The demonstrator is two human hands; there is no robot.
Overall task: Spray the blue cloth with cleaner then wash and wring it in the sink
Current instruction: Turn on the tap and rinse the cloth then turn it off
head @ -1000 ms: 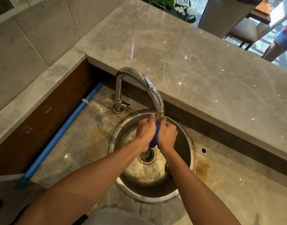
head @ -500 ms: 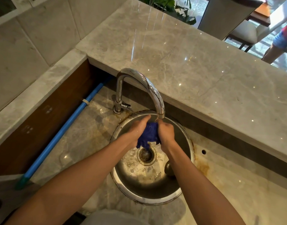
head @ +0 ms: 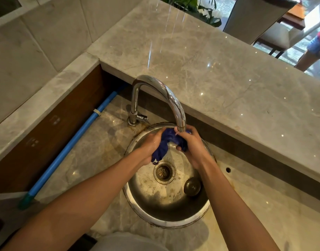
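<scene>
Big grey marble counter (head: 228, 84) runs behind the sink (head: 166, 220), raised a step above it, catching pinpoints of light. Beneath that step lies the stained lower ledge (head: 83, 160) that the round steel sink is set into. Left of the sink, a blue pipe (head: 74, 136) slants along the foot of a brown wood panel (head: 46, 127). Behind the sink, just off its rim, the chrome tap (head: 155, 91) rises and arches over, its spout ending right above the hands; whether water is running, cannot tell.

Over the far half of the sink, both hands are on the blue cloth (head: 164, 145). The left hand (head: 152, 147) has its fingers curled tight around the lower, dangling end, which hangs just above the drain (head: 163, 172). The right hand (head: 193, 147) is clenched on the upper end, directly under the spout, fingers folded right around the fabric. The cloth is bunched and ropey between the two fists, clear of the sink's bottom.

In the sink's floor, the drain sits at centre, and a round dark stopper (head: 192, 186) lies just right of it.
</scene>
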